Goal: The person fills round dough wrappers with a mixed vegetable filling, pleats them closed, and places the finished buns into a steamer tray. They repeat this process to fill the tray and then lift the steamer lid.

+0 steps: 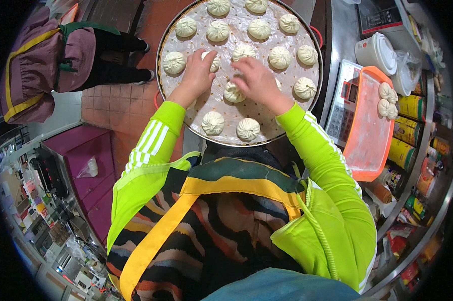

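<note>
Pleated white buns, several of them, are spread over a large round steamer tray (230, 114) lined with a pale perforated sheet. Over its left-middle part, my left hand (196, 76) has its fingers and thumb curled round one bun (214, 62), which still rests at the liner. My right hand (260, 84) hovers near the middle with fingers bent and apart, holding nothing I can see. Just beyond its fingertips is another bun (243, 51), and by its thumb a further bun (232, 93). My right hand partly covers a bun (278, 84) behind it.
On the right counter, an orange tray (369, 130) with a few dough pieces (387, 100) sits partly over a digital scale (340, 103). A white tub (376, 54) stands behind. Left are a person in an apron (78, 55) and a purple cabinet (83, 170).
</note>
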